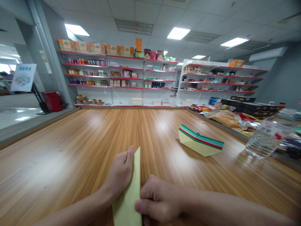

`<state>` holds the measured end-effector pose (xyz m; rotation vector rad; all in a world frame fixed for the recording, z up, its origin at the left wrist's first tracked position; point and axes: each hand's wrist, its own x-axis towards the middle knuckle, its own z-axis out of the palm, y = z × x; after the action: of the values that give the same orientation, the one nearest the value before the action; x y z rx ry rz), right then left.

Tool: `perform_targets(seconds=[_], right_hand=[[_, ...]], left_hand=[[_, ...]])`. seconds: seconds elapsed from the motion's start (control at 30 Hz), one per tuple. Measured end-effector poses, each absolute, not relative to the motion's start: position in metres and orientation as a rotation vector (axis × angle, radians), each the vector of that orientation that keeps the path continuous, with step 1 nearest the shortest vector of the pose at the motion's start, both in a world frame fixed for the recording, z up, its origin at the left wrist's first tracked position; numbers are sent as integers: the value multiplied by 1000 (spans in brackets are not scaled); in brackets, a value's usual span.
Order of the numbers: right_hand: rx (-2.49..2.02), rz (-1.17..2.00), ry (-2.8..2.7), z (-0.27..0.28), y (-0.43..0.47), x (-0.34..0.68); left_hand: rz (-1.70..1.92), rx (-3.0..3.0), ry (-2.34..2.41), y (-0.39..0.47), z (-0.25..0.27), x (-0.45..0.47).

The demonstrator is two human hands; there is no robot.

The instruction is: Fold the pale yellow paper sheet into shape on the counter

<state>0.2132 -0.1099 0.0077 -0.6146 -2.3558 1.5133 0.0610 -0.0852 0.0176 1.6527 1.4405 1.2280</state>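
A pale yellow sheet of folded paper stands between my hands at the near middle of the table, its narrow tip pointing away from me. My left hand is closed on its left edge near the tip, thumb up. Lower down, my right hand pinches the right edge, with the thumb lying on the paper's face and the fingers curled behind. To the right rests a folded paper boat, yellow below with green, blue and red stripes along its top edge.
A clear plastic bottle stands at the right edge of the wooden table. Beyond it lie snack packets and black boxes. Stocked shelves line the back, and a sign stands at left.
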Motion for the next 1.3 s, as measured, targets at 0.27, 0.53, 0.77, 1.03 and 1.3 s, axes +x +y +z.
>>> perform_targets(seconds=[0.27,0.53,0.77,1.03,1.3], right_hand=[[-632,1671,-2107,14,-108,212],[-669,1720,-2008,15,-107,212],[-704,1810,-1790,7,-100,213],[-752,1627,-1758,3,-94,214],[-817,1585,-1763,2,-94,215]], left_hand=[[1125,1727,1409,-91,13,65],[1066,1730,1366,-92,12,65],[1005,1730,1293,-94,11,67],[890,1731,1163,-99,10,68],[890,1789,1106,-100,13,67]])
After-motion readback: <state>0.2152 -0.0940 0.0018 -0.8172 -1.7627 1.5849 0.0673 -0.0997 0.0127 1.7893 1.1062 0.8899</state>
